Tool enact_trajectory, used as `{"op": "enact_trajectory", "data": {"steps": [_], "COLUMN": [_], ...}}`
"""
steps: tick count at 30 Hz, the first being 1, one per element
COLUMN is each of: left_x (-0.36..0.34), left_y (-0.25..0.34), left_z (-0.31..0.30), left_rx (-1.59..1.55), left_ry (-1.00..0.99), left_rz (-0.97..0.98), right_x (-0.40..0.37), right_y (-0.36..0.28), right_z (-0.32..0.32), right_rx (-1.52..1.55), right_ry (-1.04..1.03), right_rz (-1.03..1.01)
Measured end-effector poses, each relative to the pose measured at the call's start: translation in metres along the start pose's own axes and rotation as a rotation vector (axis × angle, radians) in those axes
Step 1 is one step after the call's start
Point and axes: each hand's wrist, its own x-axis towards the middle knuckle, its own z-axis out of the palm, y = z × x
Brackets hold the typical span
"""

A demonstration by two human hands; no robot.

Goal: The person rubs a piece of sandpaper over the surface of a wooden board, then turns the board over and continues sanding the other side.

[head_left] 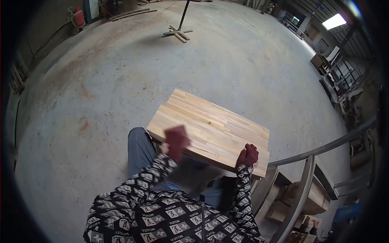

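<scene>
our top (174,220) read "vuitton". the wooden panel (210,125) lay before us at our knees. our left hand (177,143) blurred over its near edge, grip unclear; our right hand (248,155) touched it, fingers close together, clamping impossible to tell.

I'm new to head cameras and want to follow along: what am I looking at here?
There is no robot, just a person in dark red gloves. The only picture comes from a camera on their head, looking down and forward. In front of their knees lie pale wooden boards, with a step showing between near and far parts. The right hand rests on the near one, toward its right end. The left hand is blurred over the other end; whether it holds anything is unclear. At right, a metal frame stands beside more wood.
</scene>
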Motion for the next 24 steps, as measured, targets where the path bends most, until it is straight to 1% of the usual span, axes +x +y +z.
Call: {"op": "enact_trajectory", "data": {"steps": [1,2,3,4,5,6,8,10,11,13,14,15,17,18,19,20,21,22,23,24], "left_x": [0.1,0.091,0.134,0.123,0.101,0.088,0.081,0.078,0.069,0.043,0.031,0.027,0.043,0.051,0.06,0.07,0.053,0.079,0.109,0.122], "left_y": [-0.023,-0.059,-0.074,-0.093,-0.1,-0.1,-0.063,0.008,0.043,0.1,0.122,0.137,0.143,0.131,0.112,0.098,0.086,0.056,0.032,0.004], "left_z": [-0.125,-0.109,-0.147,-0.14,-0.127,-0.113,-0.104,-0.116,-0.125,-0.143,-0.145,-0.144,-0.155,-0.161,-0.162,-0.157,-0.12,-0.134,-0.151,-0.174], "left_rx": [-0.11,-0.019,0.072,0.063,0.04,0.011,-0.072,-0.231,-0.334,-0.548,-0.641,-0.69,-0.699,-0.742,-0.779,-0.742,-0.63,-0.448,-0.309,-0.321], "left_ry": [-0.448,-0.446,-0.892,-0.757,-0.57,-0.467,-0.471,-0.53,-0.523,-0.437,-0.367,-0.312,-0.212,-0.138,-0.069,-0.018,-0.242,-0.141,-0.428,-0.638], "left_rz": [-0.088,-0.194,-0.373,-0.379,-0.354,-0.346,-0.332,-0.208,-0.129,0.046,0.133,0.179,0.108,0.183,0.262,0.224,0.076,0.082,-0.008,-0.103], "right_x": [0.0,0.001,0.0,-0.003,-0.004,-0.002,0.0,0.0,-0.001,-0.001,-0.001,-0.003,-0.003,-0.002,0.0,0.001,0.001,0.001,0.001,0.003], "right_y": [0.0,0.002,0.004,0.007,0.005,0.002,0.0,0.002,0.003,0.001,0.002,0.006,0.006,0.005,0.003,0.0,-0.002,-0.001,-0.001,-0.003], "right_z": [0.002,0.003,0.002,0.0,-0.001,-0.003,-0.005,-0.005,-0.005,-0.003,-0.002,0.0,0.002,-0.001,-0.004,-0.006,-0.005,-0.004,-0.003,-0.003], "right_rx": [0.007,0.008,0.009,-0.008,0.002,-0.01,-0.026,-0.019,-0.011,-0.012,-0.012,-0.027,-0.048,-0.04,-0.042,-0.037,-0.027,-0.018,-0.011,0.003], "right_ry": [-0.001,0.003,0.008,-0.068,-0.069,-0.081,-0.09,-0.087,-0.09,-0.073,-0.054,-0.054,-0.044,-0.098,-0.095,-0.092,-0.091,-0.083,-0.084,-0.051], "right_rz": [0.009,-0.001,-0.01,0.05,0.06,0.075,0.083,0.078,0.07,0.053,0.042,0.03,0.022,0.062,0.068,0.069,0.072,0.061,0.075,0.047]}}
